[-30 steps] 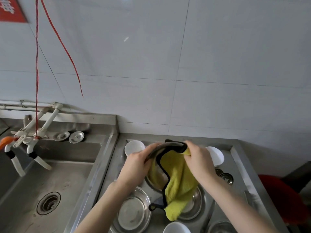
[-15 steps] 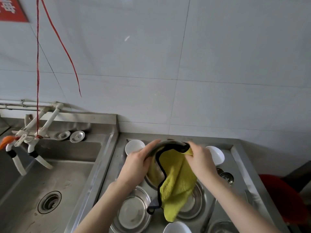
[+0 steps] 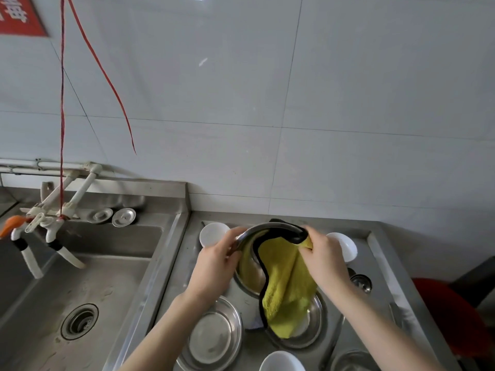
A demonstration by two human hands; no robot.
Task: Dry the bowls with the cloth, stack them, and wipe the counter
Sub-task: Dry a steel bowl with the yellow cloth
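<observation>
Left hand [image 3: 214, 266] grips steel bowl [image 3: 250, 274], right hand [image 3: 324, 261] pinches cloth [image 3: 286, 287], above steel counter [image 3: 184, 266] by tiled wall [image 3: 267, 103].

The yellow, black-edged cloth [image 3: 286, 285] drapes over the round steel bowl [image 3: 250, 274], hiding its side by the right hand [image 3: 325, 263], whose fingertips vanish under the fabric. Beyond that hand, a small white bowl [image 3: 345, 247] sits half covered. Nearer than the wrists, another white bowl [image 3: 281, 362] is cut off at the bottom edge.

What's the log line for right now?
drying | left hand holds steel bowl | right hand grips yellow cloth on its rim
</observation>
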